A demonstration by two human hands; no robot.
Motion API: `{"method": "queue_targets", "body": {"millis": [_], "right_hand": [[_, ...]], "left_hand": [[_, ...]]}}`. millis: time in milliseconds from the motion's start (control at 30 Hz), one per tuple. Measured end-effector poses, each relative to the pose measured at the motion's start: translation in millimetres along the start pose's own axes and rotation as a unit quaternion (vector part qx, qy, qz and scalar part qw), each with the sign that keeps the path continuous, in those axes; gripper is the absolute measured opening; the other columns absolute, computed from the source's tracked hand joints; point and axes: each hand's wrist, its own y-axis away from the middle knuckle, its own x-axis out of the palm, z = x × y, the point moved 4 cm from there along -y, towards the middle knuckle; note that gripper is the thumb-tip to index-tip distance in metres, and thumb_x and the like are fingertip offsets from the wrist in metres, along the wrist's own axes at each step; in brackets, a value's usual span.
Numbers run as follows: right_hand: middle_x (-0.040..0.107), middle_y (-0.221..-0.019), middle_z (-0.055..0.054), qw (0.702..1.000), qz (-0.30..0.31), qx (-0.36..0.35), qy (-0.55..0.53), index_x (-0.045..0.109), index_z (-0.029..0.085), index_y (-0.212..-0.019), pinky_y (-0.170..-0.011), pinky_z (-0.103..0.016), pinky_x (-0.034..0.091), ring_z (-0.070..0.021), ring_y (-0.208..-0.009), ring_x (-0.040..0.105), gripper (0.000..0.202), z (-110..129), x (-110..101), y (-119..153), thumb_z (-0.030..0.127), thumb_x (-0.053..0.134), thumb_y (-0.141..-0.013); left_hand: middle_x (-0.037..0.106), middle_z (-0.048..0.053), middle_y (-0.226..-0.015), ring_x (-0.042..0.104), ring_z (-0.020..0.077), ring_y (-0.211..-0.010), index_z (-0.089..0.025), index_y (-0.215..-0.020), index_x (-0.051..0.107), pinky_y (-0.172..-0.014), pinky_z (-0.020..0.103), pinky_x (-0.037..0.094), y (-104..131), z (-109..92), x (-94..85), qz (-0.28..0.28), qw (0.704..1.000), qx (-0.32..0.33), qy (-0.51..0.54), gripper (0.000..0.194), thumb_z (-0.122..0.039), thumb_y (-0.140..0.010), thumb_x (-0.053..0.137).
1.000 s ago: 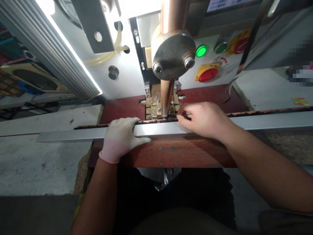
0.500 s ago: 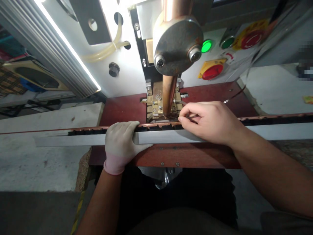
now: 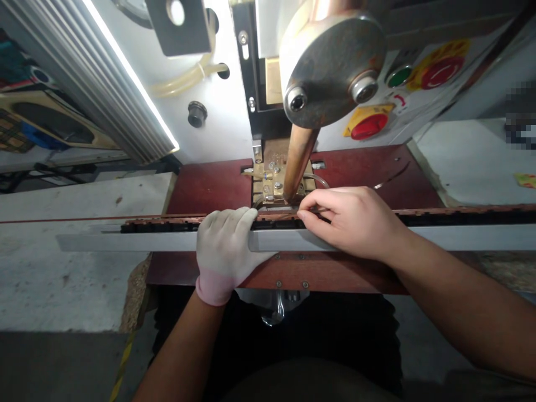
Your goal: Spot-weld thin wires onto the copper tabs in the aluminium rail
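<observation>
My left hand (image 3: 226, 245), in a white glove with a pink cuff, is wrapped over a long silvery rail (image 3: 138, 242). Along the rail's far side run a black slotted strip (image 3: 184, 227) and a thin copper strip (image 3: 184, 218). Bare, my right hand (image 3: 352, 220) pinches a thin metal strip (image 3: 288, 215) between thumb and forefinger. Its tip points left over the copper; another length shows behind the hand. Just beyond the fingertips, a slanted copper rod (image 3: 299, 162) reaches down to a brass block (image 3: 264, 181). Whether rod and copper strip touch is unclear.
A round metal disk (image 3: 335, 70) with bolts holds the rod above. Controls include a red rotary switch (image 3: 369, 127) and a red emergency button (image 3: 443, 71). A dark red base plate (image 3: 209, 187) lies under the rail, with white boards (image 3: 75, 279) at the sides.
My left hand has shifted right along the rail, and my right hand slightly left and down, so they are closer together. The camera view has shifted; the lit green lamp is now hidden.
</observation>
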Motion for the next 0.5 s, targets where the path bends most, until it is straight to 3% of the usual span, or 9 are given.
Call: {"method": "queue_targets", "body": {"millis": [500], "right_hand": [[0.077, -0.074, -0.001, 0.997, 0.001, 0.055, 0.054, 0.072, 0.025, -0.079, -0.064, -0.032, 0.04, -0.021, -0.066, 0.071, 0.015, -7.8, -3.5, 0.5, 0.031, 0.06, -0.085]], "left_hand": [[0.079, 0.012, -0.126, 0.072, 0.0338, -0.11, -0.019, -0.132, 0.065, -0.103, 0.05, 0.048, -3.1, 2.5, 0.2, 0.012, 1.0, 0.006, -0.01, 0.073, -0.076, -0.087, 0.072]]}}
